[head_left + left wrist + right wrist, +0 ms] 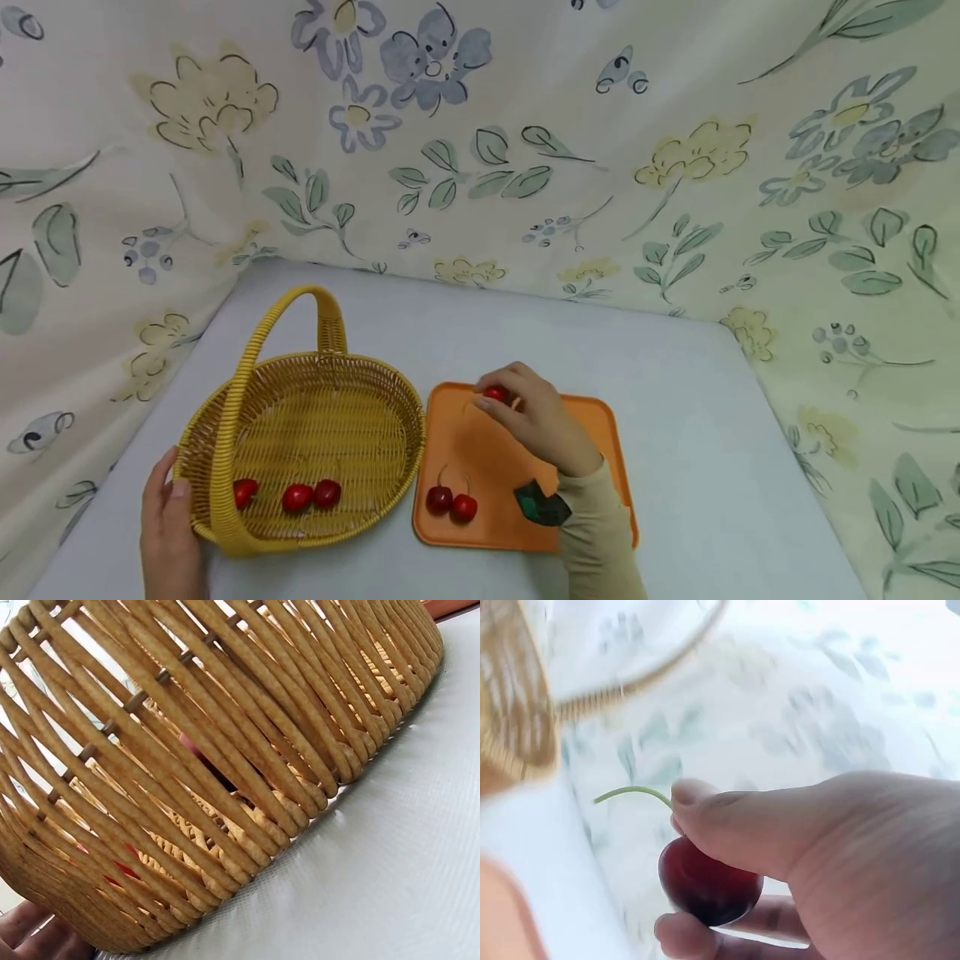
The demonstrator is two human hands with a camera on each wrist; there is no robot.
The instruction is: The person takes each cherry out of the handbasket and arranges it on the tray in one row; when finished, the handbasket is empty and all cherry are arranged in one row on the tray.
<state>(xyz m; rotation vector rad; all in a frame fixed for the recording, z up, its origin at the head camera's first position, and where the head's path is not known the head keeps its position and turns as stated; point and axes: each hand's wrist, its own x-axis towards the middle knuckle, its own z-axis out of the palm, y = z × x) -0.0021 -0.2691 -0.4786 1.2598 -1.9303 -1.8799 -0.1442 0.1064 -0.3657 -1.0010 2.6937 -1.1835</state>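
My right hand (536,421) is over the far part of an orange tray (517,521). Thumb and fingertips pinch a dark red cherry (709,881), whose green stem (634,789) sticks out past the thumb. On the tray's near left corner lie two more cherries (463,507) with stems. To the left stands a yellow wicker basket (330,433) with an arched handle (232,417); several cherries (297,498) lie on its near side. My left hand (174,537) holds the basket's left side at the rim, its fingers (45,937) partly hidden behind the weave.
Basket and tray stand side by side on a white tabletop (705,467), the basket's right rim close to the tray's left edge. Floral cloth (465,125) rises behind the table and along its sides. A dark green patch (542,504) shows at the right sleeve's cuff.
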